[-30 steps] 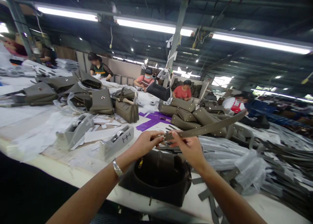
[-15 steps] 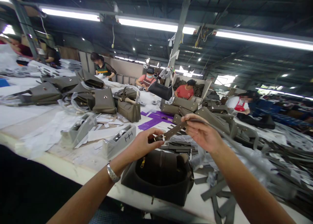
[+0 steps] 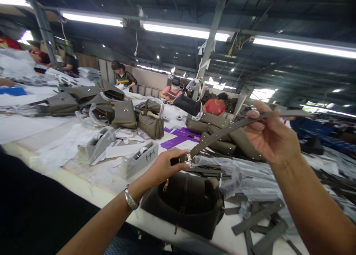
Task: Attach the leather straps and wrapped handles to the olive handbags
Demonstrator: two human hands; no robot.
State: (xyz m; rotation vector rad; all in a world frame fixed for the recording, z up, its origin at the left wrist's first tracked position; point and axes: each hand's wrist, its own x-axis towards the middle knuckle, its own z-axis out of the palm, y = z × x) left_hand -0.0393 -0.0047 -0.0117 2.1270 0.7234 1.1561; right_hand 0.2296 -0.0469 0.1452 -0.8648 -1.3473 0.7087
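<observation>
A dark olive leather strap with a row of small holes stretches between my two hands. My left hand pinches its buckle end, where a metal buckle shows at the fingertips. Raised up and to the right, my right hand has its fingers closed around the strap farther along, and the strap runs on past it to the right. Below my left hand an open dark handbag lies at the table's front edge, with a gold zip pull inside its mouth.
Two grey tape dispensers stand left of the bag. Several finished handbags sit behind them, near purple strips. Loose strap pieces and clear plastic lie to the right. Co-workers sit across the table.
My right hand has moved right and up along the strap, so a longer stretch shows between my hands. The left hand keeps its pinch at the buckle. The view has shifted slightly.
</observation>
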